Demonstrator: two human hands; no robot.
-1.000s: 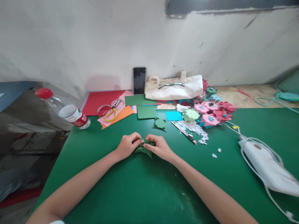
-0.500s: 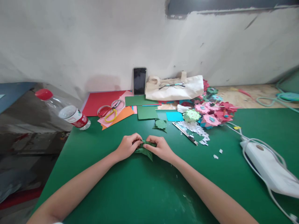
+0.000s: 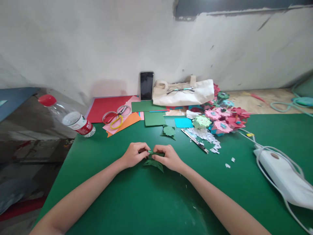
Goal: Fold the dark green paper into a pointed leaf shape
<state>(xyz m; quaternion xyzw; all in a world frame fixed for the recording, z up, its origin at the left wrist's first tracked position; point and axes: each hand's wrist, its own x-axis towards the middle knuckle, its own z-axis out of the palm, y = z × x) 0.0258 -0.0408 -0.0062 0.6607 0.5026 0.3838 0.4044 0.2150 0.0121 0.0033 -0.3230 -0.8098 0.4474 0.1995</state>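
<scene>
Both my hands pinch a small folded green paper piece [image 3: 154, 163] low over the green table [image 3: 137, 202]. My left hand [image 3: 134, 154] grips its left side with curled fingers. My right hand [image 3: 168, 157] grips its right side, fingertips meeting the left hand's at the top of the paper. Pointed leaf-like tips of the paper stick out below my fingers. Another folded green paper piece [image 3: 168, 131] lies on the table just beyond my hands.
Scissors [image 3: 114, 117] lie on coloured paper sheets [image 3: 107, 107] at back left, beside a lying plastic bottle [image 3: 73, 119]. A phone [image 3: 146, 85], a cloth bag with glasses [image 3: 183, 92], paper flowers [image 3: 220, 117], a craft knife [image 3: 195, 141], white scraps and a white corded device [image 3: 283, 176] are around.
The green paper and both hands sit slightly lower and to the right in view; my fingers have shifted a little on the fold. Nothing else has moved.
</scene>
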